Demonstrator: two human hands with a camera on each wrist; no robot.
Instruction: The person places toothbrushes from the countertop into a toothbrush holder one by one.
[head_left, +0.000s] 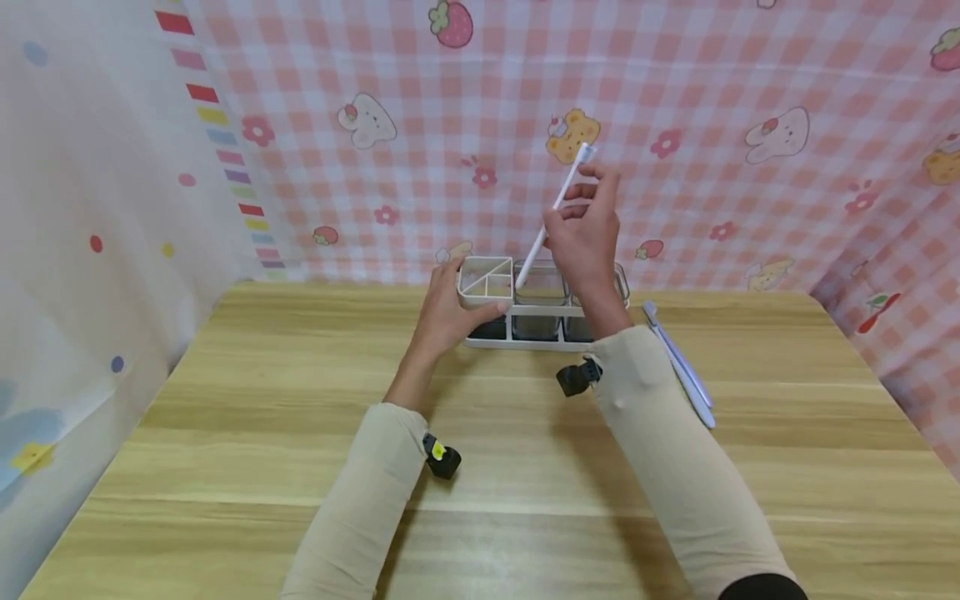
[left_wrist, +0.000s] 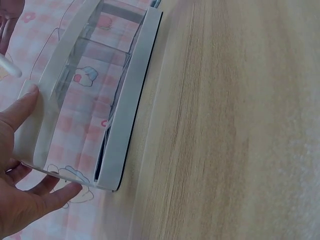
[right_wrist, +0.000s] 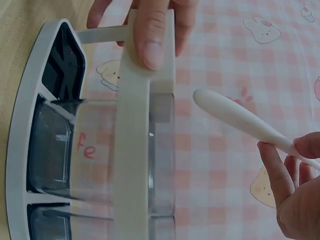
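A white toothbrush (head_left: 534, 250) is pinched in my right hand (head_left: 588, 237), bristles up and handle slanting down to the left. In the right wrist view the rounded handle end (right_wrist: 220, 107) hangs just above the toothbrush holder (right_wrist: 131, 165), apart from it. This white two-tier holder has a divided section (head_left: 472, 286) on its left and clear cups (head_left: 542, 293) beside it. My left hand (head_left: 438, 317) grips the holder's left end, thumb (right_wrist: 151, 47) on the front of the upper rail and fingers around the side and back.
Two toothbrushes, one purple (head_left: 693, 379) and one pale blue (head_left: 692, 392), lie side by side on the wooden table (head_left: 510, 483) right of the holder. A pink checked cloth (head_left: 465, 125) hangs directly behind, and a white dotted cloth (head_left: 97, 208) hangs at the left.
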